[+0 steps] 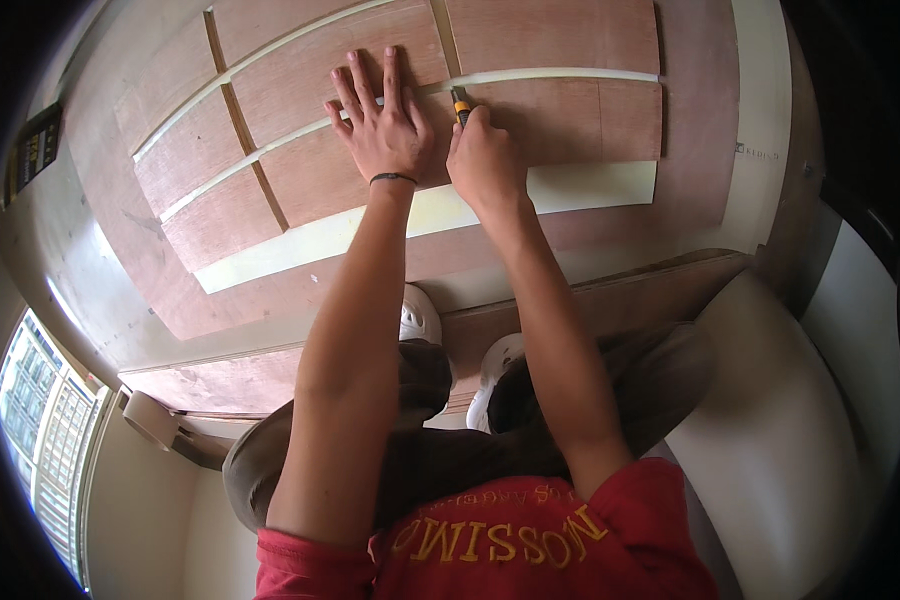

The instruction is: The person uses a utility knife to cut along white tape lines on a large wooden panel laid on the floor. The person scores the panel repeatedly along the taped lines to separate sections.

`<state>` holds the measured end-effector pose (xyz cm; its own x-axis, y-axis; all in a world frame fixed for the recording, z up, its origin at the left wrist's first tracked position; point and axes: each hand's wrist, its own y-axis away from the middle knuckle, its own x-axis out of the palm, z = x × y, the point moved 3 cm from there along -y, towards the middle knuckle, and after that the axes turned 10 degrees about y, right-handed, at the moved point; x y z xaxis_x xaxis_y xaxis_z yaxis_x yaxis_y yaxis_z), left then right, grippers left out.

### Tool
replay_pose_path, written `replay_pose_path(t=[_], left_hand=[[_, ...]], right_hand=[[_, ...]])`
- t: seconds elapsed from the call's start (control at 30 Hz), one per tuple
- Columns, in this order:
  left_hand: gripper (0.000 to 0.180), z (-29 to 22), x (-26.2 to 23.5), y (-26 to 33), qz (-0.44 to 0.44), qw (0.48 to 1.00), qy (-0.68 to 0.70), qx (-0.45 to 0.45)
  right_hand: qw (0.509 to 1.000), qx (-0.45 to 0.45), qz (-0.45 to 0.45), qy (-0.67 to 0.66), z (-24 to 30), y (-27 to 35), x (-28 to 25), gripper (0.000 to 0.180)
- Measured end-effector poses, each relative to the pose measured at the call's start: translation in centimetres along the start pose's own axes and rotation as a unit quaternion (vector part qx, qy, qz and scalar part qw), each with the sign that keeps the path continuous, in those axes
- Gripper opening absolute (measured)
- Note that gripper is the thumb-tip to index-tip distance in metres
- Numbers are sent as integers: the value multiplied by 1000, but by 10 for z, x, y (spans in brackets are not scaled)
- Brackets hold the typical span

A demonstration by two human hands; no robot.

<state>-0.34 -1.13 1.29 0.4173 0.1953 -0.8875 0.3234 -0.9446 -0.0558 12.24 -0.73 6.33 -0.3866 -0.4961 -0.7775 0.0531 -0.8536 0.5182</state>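
Your L hand (385,135) is spread flat on the ply (550,118) across the mid strip (570,74), your R hand (487,160) grips the knife (461,106), tip fwd by the strip's near side, strip's long axis L–R, approx. parallel to the worktop's (765,190) near edge.

Utility knife (461,106) in the right of 2 hands (486,165), over wood panels (550,35) on a board (700,120).

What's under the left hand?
Reddish-brown, thin wooden panels show around the bare left hand, with a narrow pale band running in beneath it. Whatever lies directly under palm and fingers is covered.
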Motion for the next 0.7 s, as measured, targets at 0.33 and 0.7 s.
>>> replay_pose_path(t=[0.33,0.7], left_hand=[[59,5,1,1,-10,1000,21,2],[59,3,3,3,-12,1000,19,17]], right_hand=[[996,34,74,40,-7,33,1,21],[990,52,90,98,-37,90,29,13]])
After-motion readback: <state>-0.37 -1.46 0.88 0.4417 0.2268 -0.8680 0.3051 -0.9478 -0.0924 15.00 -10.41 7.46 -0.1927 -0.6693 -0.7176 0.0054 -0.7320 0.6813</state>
